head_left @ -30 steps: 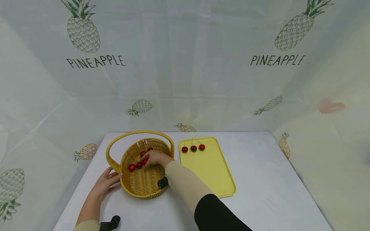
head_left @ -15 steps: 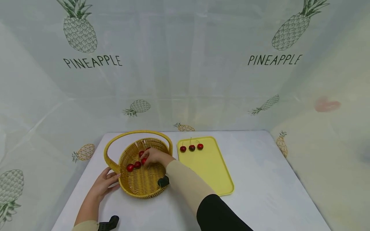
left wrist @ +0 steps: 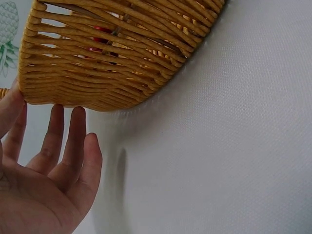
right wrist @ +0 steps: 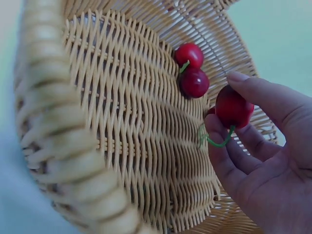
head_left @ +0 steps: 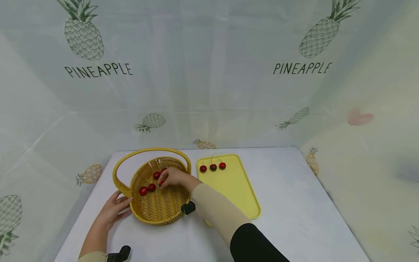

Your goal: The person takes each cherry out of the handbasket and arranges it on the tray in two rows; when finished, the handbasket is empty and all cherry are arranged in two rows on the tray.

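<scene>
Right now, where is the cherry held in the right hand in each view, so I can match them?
Right wrist: cherry right of centre, near mid-height, pinched in the right hand.
Head: left of centre, below mid-height, mostly hidden by that hand.
Left wrist: can't single it out; red patches show through the basket, upper left.
Shared landmark: the basket.

The bare left forearm [head_left: 94, 235] is slanting forward from the lower-left of the head view. The left hand [head_left: 114, 209] is showing its palm to its wrist camera; its fingers [left wrist: 75, 141] are standing apart, nearly straight. The sleeved right forearm [head_left: 218, 204] is running diagonally forward and leftward. The right hand [head_left: 173, 177] is forming a pinch grip: the thumb [right wrist: 265, 95] is opposing the bent forefinger [right wrist: 222, 161], and the remaining fingers are curling behind.
</scene>
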Available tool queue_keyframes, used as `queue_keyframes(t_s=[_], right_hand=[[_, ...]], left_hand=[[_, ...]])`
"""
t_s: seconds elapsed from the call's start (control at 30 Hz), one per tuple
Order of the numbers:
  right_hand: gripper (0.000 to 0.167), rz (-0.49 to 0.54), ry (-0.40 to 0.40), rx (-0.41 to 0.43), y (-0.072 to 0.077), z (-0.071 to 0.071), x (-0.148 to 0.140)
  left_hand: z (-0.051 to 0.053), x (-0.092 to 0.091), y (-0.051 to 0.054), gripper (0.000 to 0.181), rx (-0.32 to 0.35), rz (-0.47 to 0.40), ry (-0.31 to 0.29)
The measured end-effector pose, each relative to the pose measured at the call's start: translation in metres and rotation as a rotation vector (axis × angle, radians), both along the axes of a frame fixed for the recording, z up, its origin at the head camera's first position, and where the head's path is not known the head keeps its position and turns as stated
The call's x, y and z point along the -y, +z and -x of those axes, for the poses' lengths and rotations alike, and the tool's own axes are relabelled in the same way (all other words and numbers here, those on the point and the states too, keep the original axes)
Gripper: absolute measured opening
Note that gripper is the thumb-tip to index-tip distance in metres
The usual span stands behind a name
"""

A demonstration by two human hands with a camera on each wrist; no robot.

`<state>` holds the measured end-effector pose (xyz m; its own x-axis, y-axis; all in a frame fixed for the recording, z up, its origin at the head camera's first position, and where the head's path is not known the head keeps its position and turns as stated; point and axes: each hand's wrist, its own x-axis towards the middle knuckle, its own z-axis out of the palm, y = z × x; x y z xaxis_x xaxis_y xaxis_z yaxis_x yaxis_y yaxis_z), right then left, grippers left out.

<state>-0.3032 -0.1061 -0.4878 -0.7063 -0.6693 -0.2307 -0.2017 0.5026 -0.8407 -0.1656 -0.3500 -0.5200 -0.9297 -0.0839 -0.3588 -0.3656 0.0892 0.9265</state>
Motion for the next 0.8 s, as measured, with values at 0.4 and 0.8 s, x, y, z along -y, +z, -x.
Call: queue_keyframes(t_s=[0.4, 0.8], right_hand=[[0.010, -0.001, 0.104, -0.035, 0.015, -0.011, -0.020], [0.024, 0.016, 0.196, -0.049, 0.031, -0.023, -0.047]], left_hand=[[0.000, 0.000, 0.002, 0.079, 0.000, -0.011, -0.001], [0.000, 0.000, 0.001, 0.081, 0.017, -0.002, -0.004]])
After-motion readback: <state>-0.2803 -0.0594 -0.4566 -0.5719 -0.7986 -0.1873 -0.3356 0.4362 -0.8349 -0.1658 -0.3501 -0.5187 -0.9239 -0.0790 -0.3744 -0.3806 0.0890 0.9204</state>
